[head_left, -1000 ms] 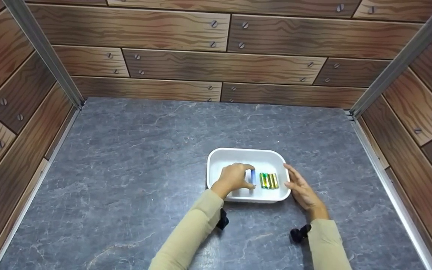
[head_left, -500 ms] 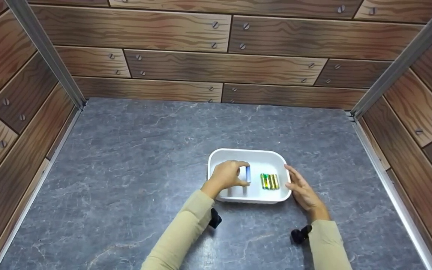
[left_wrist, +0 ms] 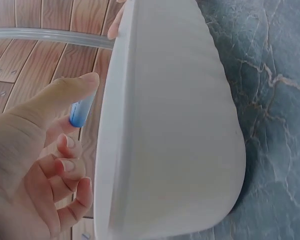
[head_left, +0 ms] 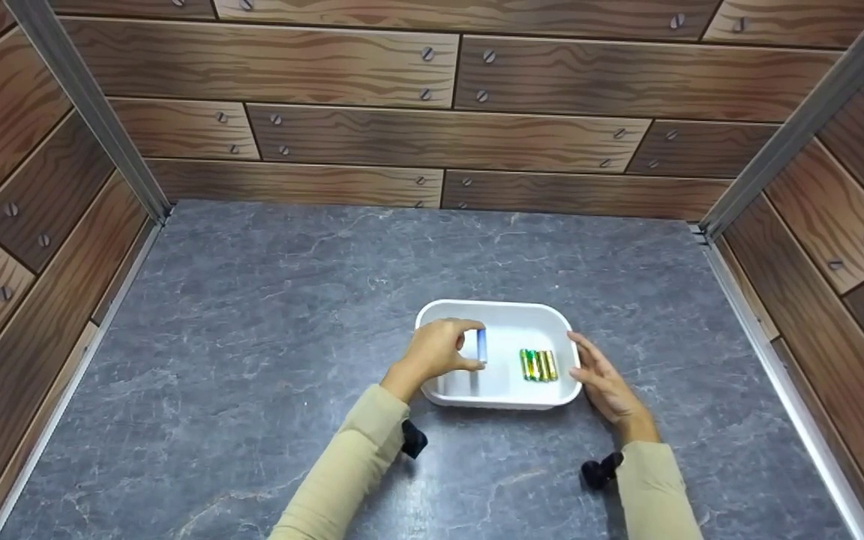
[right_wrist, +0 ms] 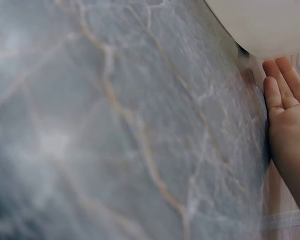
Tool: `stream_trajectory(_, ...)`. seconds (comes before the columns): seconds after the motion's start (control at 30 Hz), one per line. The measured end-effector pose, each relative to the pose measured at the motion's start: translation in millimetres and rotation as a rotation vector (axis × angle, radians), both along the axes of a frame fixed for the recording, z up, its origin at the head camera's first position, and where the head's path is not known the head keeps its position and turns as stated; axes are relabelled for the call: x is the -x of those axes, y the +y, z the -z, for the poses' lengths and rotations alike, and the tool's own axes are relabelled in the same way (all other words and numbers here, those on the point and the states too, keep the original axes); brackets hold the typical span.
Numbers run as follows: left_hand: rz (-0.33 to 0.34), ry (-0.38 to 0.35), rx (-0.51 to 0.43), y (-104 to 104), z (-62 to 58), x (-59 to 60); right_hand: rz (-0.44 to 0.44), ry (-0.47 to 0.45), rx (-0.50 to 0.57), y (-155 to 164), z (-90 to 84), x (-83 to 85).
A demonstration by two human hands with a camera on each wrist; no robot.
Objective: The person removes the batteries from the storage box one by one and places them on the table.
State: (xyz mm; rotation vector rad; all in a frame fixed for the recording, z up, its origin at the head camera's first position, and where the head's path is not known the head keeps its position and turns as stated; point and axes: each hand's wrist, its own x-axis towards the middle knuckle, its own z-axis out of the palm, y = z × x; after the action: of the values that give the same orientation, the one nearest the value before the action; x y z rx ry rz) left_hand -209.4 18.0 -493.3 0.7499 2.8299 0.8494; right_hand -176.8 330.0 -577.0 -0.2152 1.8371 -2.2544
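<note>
Head view: the left hand [head_left: 436,347] pinches one blue, smooth-sided cylindrical battery [head_left: 482,346] end to end, thumb at the near end, finger at the far end, over the left half of one white, rounded rectangular tray [head_left: 507,330]. The right hand [head_left: 606,386] rests its extended fingers and thumb against the right rim. Handling: probably light, rigid and slightly slippery; grip both ends or mid-barrel. Count: four green-and-gold cylindrical batteries [head_left: 538,365], side by side at right inside.

Left wrist view: upper end of battery [left_wrist: 82,111] is hidden by thumb [left_wrist: 70,90] of left hand [left_wrist: 32,150], print blurred. Right wrist view: tray [right_wrist: 270,25] is cut off above fingers [right_wrist: 272,91] of right hand [right_wrist: 292,115].
</note>
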Motion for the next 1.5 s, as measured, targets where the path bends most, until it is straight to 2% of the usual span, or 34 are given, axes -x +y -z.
stream_trajectory(0.3,-0.009,-0.008,-0.019,-14,-4.3,-3.7,0.019,-0.013,-0.006,0,0.9,-0.1)
stream_trajectory(0.7,-0.032,-0.014,-0.054,-32,-3.7,-4.7,0.042,-0.033,-0.017,0,1.4,-1.1)
stream_trajectory(0.87,-0.048,-0.024,-0.050,-41,-3.9,-5.6,0.025,-0.022,-0.007,0,1.4,-0.5)
stream_trajectory(1.17,-0.081,-0.024,-0.085,-62,-1.9,-7.2,0.014,-0.032,-0.019,-1,0.3,0.3)
stream_trajectory(1.33,-0.083,-0.009,-0.122,-76,0.5,-7.5,0.000,-0.003,-0.008,0,0.9,-0.2)
stream_trajectory(1.5,-0.098,-0.002,-0.124,-87,2.7,-8.3,0.015,-0.005,-0.016,-1,0.6,-0.1)
